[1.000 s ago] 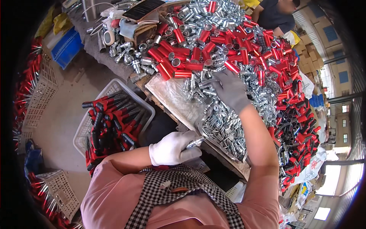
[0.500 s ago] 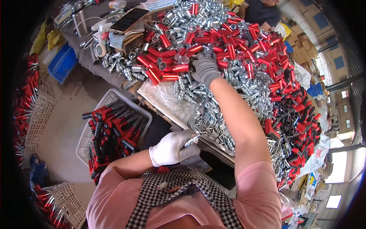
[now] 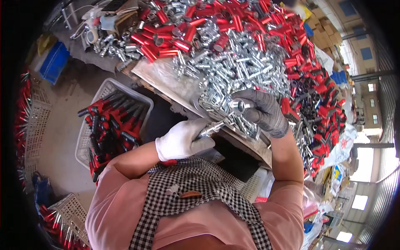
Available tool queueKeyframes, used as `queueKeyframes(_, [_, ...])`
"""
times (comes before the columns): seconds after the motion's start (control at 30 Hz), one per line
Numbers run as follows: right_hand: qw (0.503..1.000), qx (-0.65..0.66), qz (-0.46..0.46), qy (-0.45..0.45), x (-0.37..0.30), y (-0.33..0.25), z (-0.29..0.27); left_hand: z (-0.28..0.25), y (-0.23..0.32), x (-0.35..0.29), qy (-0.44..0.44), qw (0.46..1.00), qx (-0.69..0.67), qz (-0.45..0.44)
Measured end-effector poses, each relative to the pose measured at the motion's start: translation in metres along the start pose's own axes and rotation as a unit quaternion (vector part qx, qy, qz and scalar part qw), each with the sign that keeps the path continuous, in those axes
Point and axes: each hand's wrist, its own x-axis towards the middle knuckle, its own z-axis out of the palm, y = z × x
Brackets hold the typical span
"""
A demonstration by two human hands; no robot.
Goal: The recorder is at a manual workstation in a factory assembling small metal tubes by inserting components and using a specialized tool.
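My left hand (image 3: 180, 140), in a white glove, grips a short silver metal rod (image 3: 211, 128) that points up to the right, close to my chest. My right hand (image 3: 261, 111), in a grey glove, holds a shiny round metal sleeve (image 3: 239, 106) just above and to the right of the rod's tip. Both hands hover at the near edge of the workbench (image 3: 166, 77), over a heap of silver metal parts (image 3: 233, 73). A pile of red tubes (image 3: 183, 29) lies farther back on the bench.
A white plastic basket (image 3: 109, 89) of red-and-black finished pieces stands on the floor at my left. More baskets (image 3: 35, 121) line the far left. Red and black parts (image 3: 316, 108) spill down the bench's right side. A blue crate (image 3: 52, 62) sits at upper left.
My right hand has come back from the red tubes far out on the bench to just beside my left hand, now holding a metal sleeve. My left hand has stayed put with the rod.
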Motion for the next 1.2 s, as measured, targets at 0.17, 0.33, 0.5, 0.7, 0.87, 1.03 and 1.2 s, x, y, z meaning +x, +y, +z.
queueKeyframes(0.17, [0.984,0.101,-0.100,0.110,-0.045,0.026,0.012,0.020,0.010,-0.001,-0.014,0.999,0.028,0.009])
queueKeyframes(0.33, [0.936,0.322,-0.102,0.101,-0.078,0.058,0.064,0.028,0.023,-0.010,0.018,0.999,0.033,0.003])
queueKeyframes(0.5, [0.925,0.348,-0.140,0.056,-0.098,0.075,0.090,0.032,0.033,-0.009,-0.031,0.999,0.017,-0.038])
queueKeyframes(0.7, [0.973,0.172,-0.114,0.101,-0.120,0.069,0.090,0.038,0.040,-0.007,-0.080,0.992,0.003,-0.102])
queueKeyframes(0.87, [0.960,0.104,-0.077,0.248,-0.127,0.028,0.072,0.048,0.028,-0.007,-0.117,0.991,0.040,-0.051])
queueKeyframes(1.03, [0.910,-0.406,-0.089,-0.003,-0.090,0.015,0.076,0.063,0.011,-0.012,-0.145,0.986,0.070,0.040])
queueKeyframes(1.2, [0.900,-0.420,-0.095,0.058,-0.088,-0.004,0.079,0.046,0.027,-0.011,-0.103,0.994,0.022,-0.024])
